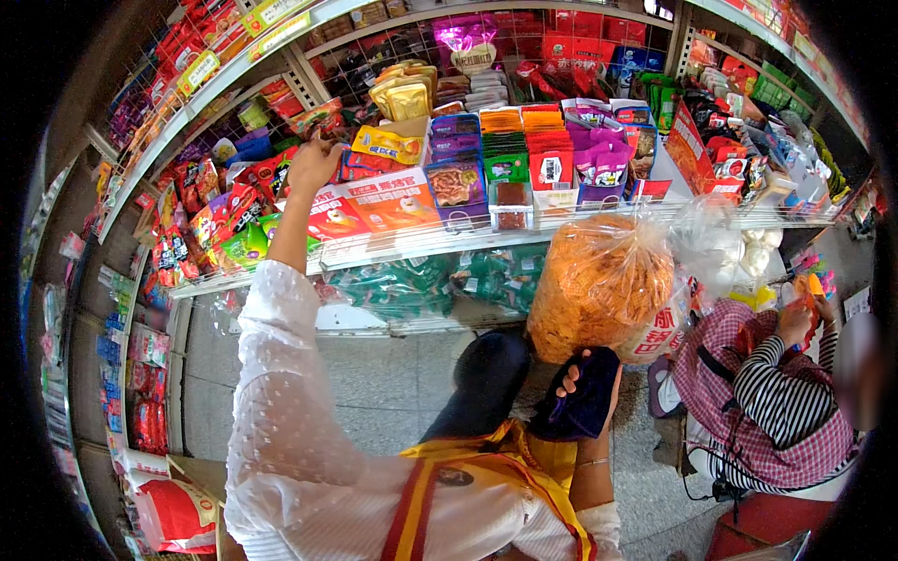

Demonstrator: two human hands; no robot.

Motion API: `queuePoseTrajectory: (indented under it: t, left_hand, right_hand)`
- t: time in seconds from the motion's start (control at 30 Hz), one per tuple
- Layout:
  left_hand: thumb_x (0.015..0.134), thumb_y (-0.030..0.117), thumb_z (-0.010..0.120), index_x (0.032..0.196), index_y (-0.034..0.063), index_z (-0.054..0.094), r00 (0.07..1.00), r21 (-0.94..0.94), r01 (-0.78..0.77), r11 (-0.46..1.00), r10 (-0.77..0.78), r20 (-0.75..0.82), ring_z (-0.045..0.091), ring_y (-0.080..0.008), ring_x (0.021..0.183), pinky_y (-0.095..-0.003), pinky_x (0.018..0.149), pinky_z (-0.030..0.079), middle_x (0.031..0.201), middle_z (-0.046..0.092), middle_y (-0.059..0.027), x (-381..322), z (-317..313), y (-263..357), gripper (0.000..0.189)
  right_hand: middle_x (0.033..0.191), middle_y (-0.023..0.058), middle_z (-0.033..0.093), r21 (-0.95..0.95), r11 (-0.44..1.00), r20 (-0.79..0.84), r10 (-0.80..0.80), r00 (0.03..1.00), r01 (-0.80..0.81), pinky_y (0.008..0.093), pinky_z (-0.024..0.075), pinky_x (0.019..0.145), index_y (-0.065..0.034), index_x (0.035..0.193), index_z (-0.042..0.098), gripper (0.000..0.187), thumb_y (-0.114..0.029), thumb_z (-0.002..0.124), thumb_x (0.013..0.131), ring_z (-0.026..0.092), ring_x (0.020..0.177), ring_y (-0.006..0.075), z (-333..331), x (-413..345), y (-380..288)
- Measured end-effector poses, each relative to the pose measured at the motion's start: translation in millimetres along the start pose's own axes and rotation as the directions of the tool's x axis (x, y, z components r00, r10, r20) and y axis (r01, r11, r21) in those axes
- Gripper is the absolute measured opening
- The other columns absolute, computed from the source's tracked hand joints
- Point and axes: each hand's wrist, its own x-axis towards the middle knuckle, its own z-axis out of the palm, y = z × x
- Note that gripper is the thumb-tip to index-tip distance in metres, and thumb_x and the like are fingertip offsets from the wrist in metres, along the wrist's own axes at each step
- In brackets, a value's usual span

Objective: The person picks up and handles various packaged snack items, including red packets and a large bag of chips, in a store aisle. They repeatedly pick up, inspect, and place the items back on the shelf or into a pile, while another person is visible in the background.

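My left hand (316, 165) reaches over the shelf at the left end of an orange-and-white display box (390, 203) of packaged snacks. Its fingers are bent beside small snack packets (316, 118); whether they grip one I cannot tell. A yellow packet (388, 144) lies on top of red ones in that box, just right of the hand. Low in front of my body, my right hand (570, 379) holds a dark purple cloth (589, 400), which covers most of the palm.
A large clear bag of orange crisps (603, 280) stands against the shelf front (421, 249). Green packages (393, 284) fill the lower shelf. Boxes of sachets (551, 151) line the shelf's middle. At right, another person in a checked apron (729, 365) sits handling a package.
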Motion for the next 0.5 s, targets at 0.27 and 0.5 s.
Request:
queuePoseTrajectory:
  t: [0.27,0.5]
  left_hand:
    - [0.082,0.041,0.054,0.078,0.0057,0.065,0.996,0.117,0.084,0.989,-0.088,0.029,0.063,-0.0359,0.077,-0.0446,0.068,0.049,0.082,0.064,-0.0179,-7,-2,46,0.038]
    - [0.076,0.055,0.055,0.081,0.0052,0.067,0.952,0.080,0.176,0.981,-0.190,0.238,0.063,-0.0318,0.083,-0.0421,0.071,0.049,0.082,0.066,-0.0166,3,-7,45,0.051]
  right_hand:
    - [0.092,0.0164,0.052,-0.057,0.998,-0.037,-0.015,0.999,0.013,0.0409,0.0415,0.071,-0.0068,0.122,0.044,0.060,-0.056,0.027,0.092,0.050,0.075,0.0265,0,-2,-2]
    - [0.092,0.0166,0.052,-0.072,0.997,0.005,-0.002,1.000,0.003,0.0411,0.0419,0.070,-0.0065,0.122,0.044,0.061,-0.056,0.026,0.092,0.051,0.075,0.0266,2,2,4]
